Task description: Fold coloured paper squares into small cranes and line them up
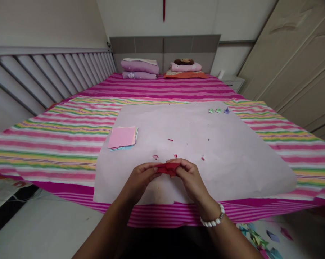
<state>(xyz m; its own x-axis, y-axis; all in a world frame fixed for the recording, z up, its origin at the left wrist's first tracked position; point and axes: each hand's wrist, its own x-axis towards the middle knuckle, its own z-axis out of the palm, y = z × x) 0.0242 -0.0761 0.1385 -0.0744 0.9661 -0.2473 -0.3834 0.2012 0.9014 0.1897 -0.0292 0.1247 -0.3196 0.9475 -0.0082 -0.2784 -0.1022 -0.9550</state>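
Note:
A folded piece of red paper (167, 168) is held level between both hands, above the near part of a large white sheet (232, 162). My left hand (142, 178) pinches its left end between thumb and fingers. At the other end, my right hand (188, 176) grips the paper the same way, with a white bead bracelet (213, 220) on that wrist. Just beyond the hands lie small red paper scraps (155, 157). A stack of square coloured papers (122, 137), pink on top, rests to the left on the sheet.
Three small folded paper pieces (218, 110), green and purple, sit at the sheet's far right. The sheet covers part of a striped bed (57, 140). Several coloured folded papers (255, 239) lie on the floor at lower right. Folded bedding (139, 68) is stacked by the headboard.

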